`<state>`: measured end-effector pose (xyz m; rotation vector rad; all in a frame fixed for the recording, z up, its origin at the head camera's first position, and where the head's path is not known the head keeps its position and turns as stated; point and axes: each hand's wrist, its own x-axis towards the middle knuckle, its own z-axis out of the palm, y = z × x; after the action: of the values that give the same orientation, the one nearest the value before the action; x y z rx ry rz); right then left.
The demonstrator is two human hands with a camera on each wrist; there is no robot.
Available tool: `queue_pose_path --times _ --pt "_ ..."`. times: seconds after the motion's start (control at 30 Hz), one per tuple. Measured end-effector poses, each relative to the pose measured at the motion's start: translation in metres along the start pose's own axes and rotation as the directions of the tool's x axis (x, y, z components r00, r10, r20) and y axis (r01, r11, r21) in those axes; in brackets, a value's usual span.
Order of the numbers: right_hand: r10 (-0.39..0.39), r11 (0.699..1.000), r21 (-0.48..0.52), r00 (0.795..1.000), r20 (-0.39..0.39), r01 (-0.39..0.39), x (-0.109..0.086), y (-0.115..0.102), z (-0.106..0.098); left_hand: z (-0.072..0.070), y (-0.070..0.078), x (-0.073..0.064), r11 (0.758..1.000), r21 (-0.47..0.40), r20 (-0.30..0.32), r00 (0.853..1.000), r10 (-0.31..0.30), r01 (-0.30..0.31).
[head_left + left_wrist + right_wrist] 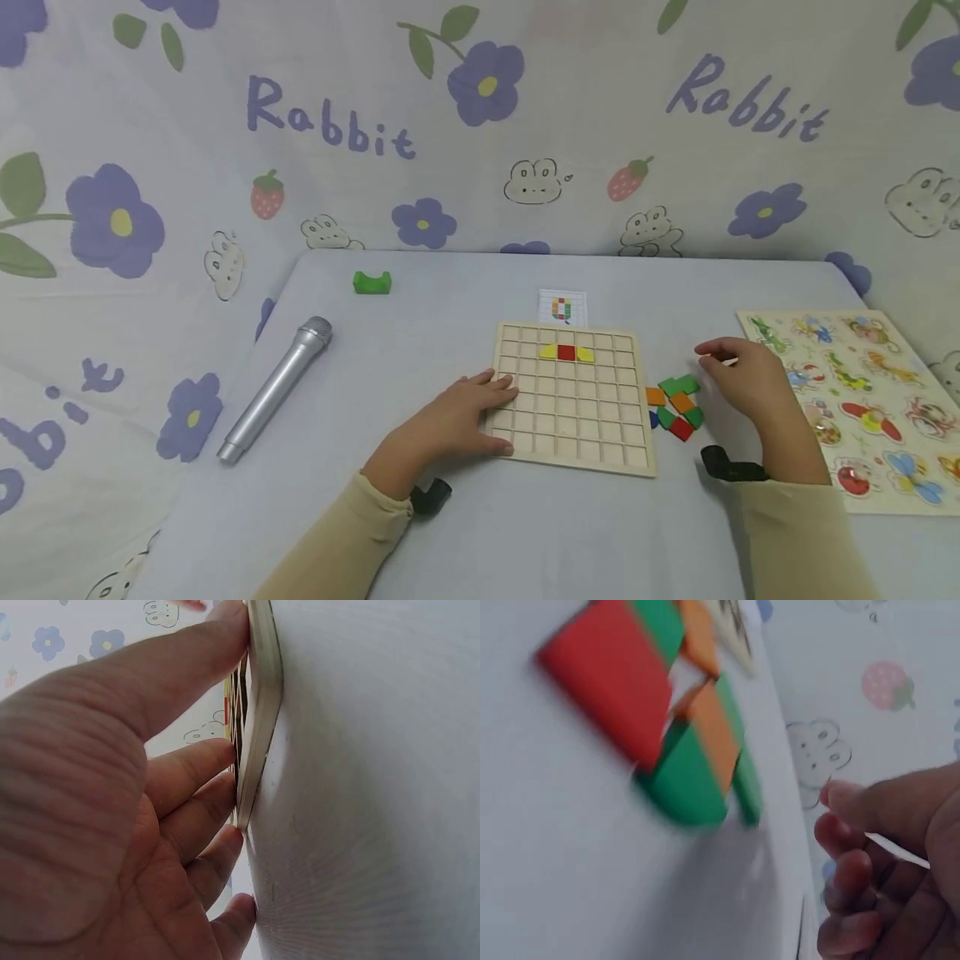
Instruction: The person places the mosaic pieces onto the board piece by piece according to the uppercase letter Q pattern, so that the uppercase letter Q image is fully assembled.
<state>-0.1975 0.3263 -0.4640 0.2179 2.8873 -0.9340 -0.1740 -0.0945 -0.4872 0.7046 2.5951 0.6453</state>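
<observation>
A wooden grid board point(573, 408) lies flat on the table, with a red square point(566, 352) between two yellow pieces point(548, 352) near its top. My left hand point(465, 417) rests at the board's left edge, its thumb and fingertips touching the rim. Beside the board's right edge lies a small pile of green, orange, red and blue pieces point(681, 402). Above and to the right of that pile hovers my right hand point(742, 375), fingers loosely bent. In the right wrist view, no piece shows between its thumb and fingers point(853, 874).
A small pattern card point(562, 307) lies behind the board. To the left are a silver microphone point(277, 387) and a green notched block point(372, 283). On the right, a wooden picture board point(862, 408) with animal pictures reaches under the right forearm. A printed cloth point(465, 167) hangs behind.
</observation>
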Motion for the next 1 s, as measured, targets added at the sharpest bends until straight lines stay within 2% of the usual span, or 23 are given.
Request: queue_pose_path --times 0.1,0.17,0.3,0.43,0.63,0.77,0.9,1.0 --pt "-0.034 0.999 -0.016 0.997 0.067 0.035 -0.003 0.016 0.004 0.000 -0.001 -0.001 1.000 0.001 0.000 1.000 -0.005 0.005" --pt "-0.084 0.996 -0.024 0.993 0.081 0.087 -0.005 0.023 0.010 0.000 -0.002 -0.001 1.000 0.001 0.002 1.000 -0.012 0.012" --pt "-0.189 0.980 -0.047 0.981 0.052 0.191 -0.008 0.028 0.018 0.001 -0.002 -0.001 1.000 0.002 0.006 1.000 -0.023 0.023" --pt "-0.219 0.973 -0.059 0.975 0.039 0.221 -0.010 0.027 0.018 0.001 -0.002 -0.001 1.000 0.000 0.003 1.000 -0.015 0.015" --pt "-0.193 0.979 -0.048 0.980 0.056 0.196 -0.011 0.026 0.016 0.000 0.001 -0.001 1.000 -0.015 -0.004 1.000 -0.007 0.007" --pt "-0.149 0.988 -0.027 0.987 0.052 0.151 -0.010 0.028 0.014 -0.001 0.002 -0.001 1.000 -0.021 -0.008 1.000 -0.005 0.005" --pt "-0.070 0.998 0.008 0.997 -0.014 0.070 -0.012 0.021 0.014 -0.002 0.003 -0.001 1.000 -0.026 -0.003 1.000 -0.013 0.013" --pt "-0.024 0.998 0.054 0.997 -0.074 0.029 -0.013 0.002 0.018 -0.002 0.002 -0.001 1.000 -0.025 -0.001 1.000 -0.016 0.016"
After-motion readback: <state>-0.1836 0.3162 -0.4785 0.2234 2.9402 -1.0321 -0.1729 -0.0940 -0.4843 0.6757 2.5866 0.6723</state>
